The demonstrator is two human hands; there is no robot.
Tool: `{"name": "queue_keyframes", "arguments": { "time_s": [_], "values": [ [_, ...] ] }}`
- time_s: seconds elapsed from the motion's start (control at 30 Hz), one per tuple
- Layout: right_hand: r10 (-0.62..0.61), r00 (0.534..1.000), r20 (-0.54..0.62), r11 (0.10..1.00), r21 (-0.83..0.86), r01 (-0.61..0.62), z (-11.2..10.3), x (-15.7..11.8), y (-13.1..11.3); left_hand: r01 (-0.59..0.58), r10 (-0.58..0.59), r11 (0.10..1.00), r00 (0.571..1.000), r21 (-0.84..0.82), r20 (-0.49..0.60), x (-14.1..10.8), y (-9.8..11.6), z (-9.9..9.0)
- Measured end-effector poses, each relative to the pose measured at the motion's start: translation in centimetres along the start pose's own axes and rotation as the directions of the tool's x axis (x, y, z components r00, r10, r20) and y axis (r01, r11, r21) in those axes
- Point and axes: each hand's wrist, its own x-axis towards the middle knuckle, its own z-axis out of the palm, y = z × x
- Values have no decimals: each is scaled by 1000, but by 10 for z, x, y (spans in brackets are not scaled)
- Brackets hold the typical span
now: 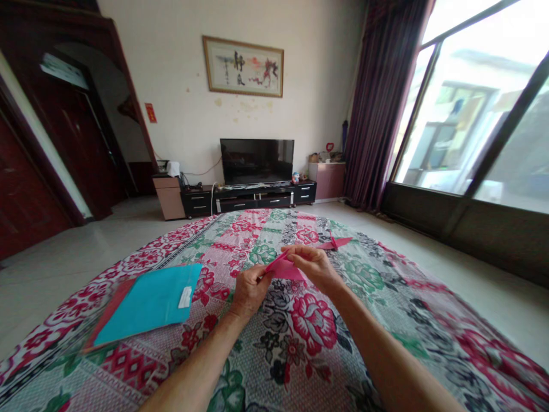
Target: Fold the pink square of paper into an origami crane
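A piece of pink paper (288, 270) is held up between both hands over the flowered cloth. My left hand (251, 289) pinches its left corner between thumb and fingers. At its upper right edge, my right hand (312, 264) grips the paper with thumb and forefinger. The paper looks folded along its upper edge. Beyond my right hand, another folded pink paper piece (341, 242) with a pointed end lies on the cloth.
The round table wears a patterned cloth (364, 274). On its left lies a stack of blue paper (150, 303) with red paper beneath. Farther back stand a television (257, 161), a low black cabinet (274, 198) and a dark curtain (377, 103).
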Motion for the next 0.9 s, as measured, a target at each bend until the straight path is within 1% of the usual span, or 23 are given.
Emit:
{"name": "queue_keyframes", "arguments": {
  "time_s": [0.23, 0.4, 0.53, 0.7, 0.9],
  "values": [
    [22, 1000, -16, 995, 101, -20, 2, 1, 0, 61, -59, 994, 998, -87, 30, -1, 4, -1],
    [57, 995, -79, 991, 122, -47, 4, 2, -4, 150, -133, 973, 985, -174, 105, -1, 8, -3],
    [83, 992, -91, 989, 129, -71, 6, 2, -6, 213, -179, 945, 972, -248, 153, -1, 6, -2],
    [84, 988, -129, 994, 84, -74, 5, 0, -8, 229, -201, 936, 971, -266, 130, 0, 3, 0],
    [66, 983, -169, 998, 17, -64, 5, 1, -11, 257, -236, 921, 966, -292, 105, 1, 5, 1]
  ]
}}
